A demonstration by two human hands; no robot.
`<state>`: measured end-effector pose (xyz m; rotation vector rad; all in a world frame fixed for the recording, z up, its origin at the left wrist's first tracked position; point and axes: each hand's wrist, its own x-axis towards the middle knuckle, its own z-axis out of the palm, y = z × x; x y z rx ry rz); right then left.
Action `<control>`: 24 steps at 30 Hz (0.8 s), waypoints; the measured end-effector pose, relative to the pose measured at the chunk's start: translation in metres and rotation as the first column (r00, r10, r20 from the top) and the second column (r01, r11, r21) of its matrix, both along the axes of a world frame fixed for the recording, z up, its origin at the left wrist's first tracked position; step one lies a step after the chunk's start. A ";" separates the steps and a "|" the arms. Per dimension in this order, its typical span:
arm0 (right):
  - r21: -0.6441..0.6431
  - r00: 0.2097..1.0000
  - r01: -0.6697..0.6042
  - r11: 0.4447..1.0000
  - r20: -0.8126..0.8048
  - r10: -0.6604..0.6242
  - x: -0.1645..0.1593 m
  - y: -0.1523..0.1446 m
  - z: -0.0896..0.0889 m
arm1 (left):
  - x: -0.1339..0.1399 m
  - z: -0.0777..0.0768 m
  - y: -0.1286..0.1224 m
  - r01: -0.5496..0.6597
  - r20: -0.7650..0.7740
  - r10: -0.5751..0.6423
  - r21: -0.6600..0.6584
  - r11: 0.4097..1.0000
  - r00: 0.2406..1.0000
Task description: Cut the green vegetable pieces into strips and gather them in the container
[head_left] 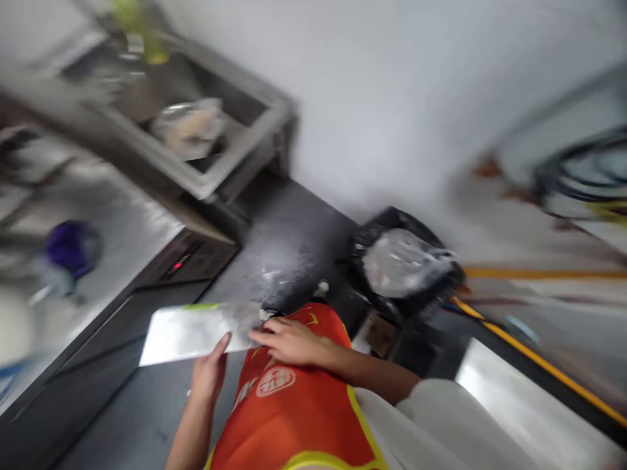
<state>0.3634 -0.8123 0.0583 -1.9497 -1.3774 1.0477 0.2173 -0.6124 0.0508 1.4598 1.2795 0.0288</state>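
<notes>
A flat, silvery rectangular sheet (196,334) with a yellow-green strip on its far edge is held out in front of my red apron (313,398). My left hand (211,365) grips its near edge, thumb on top and the other fingers hidden beneath. At the sheet's right end, my right hand (291,341) has its fingers closed over the edge, close against the apron. Motion blur hides what the sheet is made of and any print on it.
To the left is a metal worktop (132,209) with a purple item (73,248). Beyond it, a metal-framed sink-like unit (245,153) holds a plastic bag (191,127). A black-lined bin (392,219) stands ahead right. Coiled black cables (582,166) are at far right.
</notes>
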 end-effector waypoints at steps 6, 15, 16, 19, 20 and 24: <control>-0.011 0.986 -0.134 0.991 0.101 0.135 -0.041 0.121 -0.011 | -0.034 0.000 0.090 -0.216 0.324 0.260 -0.166 0.962 0.910; -0.015 0.928 -0.309 0.951 0.213 0.305 -0.056 0.278 -0.005 | -0.076 0.016 0.218 -0.431 0.387 0.446 -0.132 0.893 0.807; -0.008 0.923 -0.321 0.947 0.219 0.315 -0.055 0.297 -0.007 | -0.076 0.017 0.233 -0.442 0.382 0.456 -0.129 0.888 0.804; 0.004 0.904 -0.360 0.933 0.247 0.348 -0.056 0.358 -0.012 | -0.081 0.019 0.281 -0.502 0.376 0.505 -0.114 0.858 0.777; 0.004 0.894 -0.383 0.924 0.255 0.369 -0.059 0.379 -0.011 | -0.085 0.019 0.297 -0.529 0.375 0.527 -0.108 0.842 0.762; -0.028 0.828 -0.505 0.863 0.268 0.493 -0.081 0.464 0.006 | -0.119 0.024 0.362 -0.641 0.369 0.624 -0.091 0.762 0.689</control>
